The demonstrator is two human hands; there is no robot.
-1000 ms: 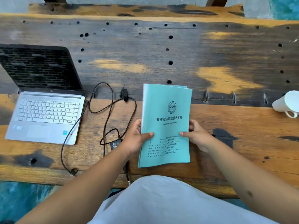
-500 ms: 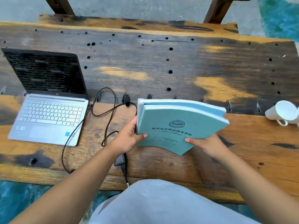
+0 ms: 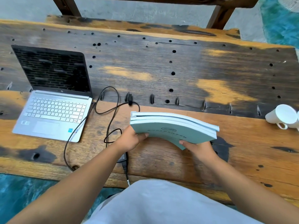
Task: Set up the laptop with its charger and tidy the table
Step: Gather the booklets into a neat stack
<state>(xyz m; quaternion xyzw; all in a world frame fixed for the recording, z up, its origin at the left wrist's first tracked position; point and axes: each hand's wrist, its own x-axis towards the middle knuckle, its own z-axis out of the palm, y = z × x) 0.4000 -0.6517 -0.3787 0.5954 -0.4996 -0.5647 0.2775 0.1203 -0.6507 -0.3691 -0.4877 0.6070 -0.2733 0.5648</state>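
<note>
Two teal booklets (image 3: 174, 129) are gripped above the desk (image 3: 161, 70) by the left hand (image 3: 129, 139) and right hand (image 3: 198, 147); an open laptop (image 3: 51, 101) is seen left.

Two booklets (image 3: 174, 126), one laptop (image 3: 53, 113), two cups (image 3: 282, 116)

Laptop (image 3: 53, 110) open, charger cable (image 3: 111, 110) plugged; teal booklets (image 3: 173, 128) lifted.

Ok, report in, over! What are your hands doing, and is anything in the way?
Left hand and right hand grip the teal booklets, lifted off the table. Laptop open, charger cable looped beside it. White cups tipped over, far right.
</note>
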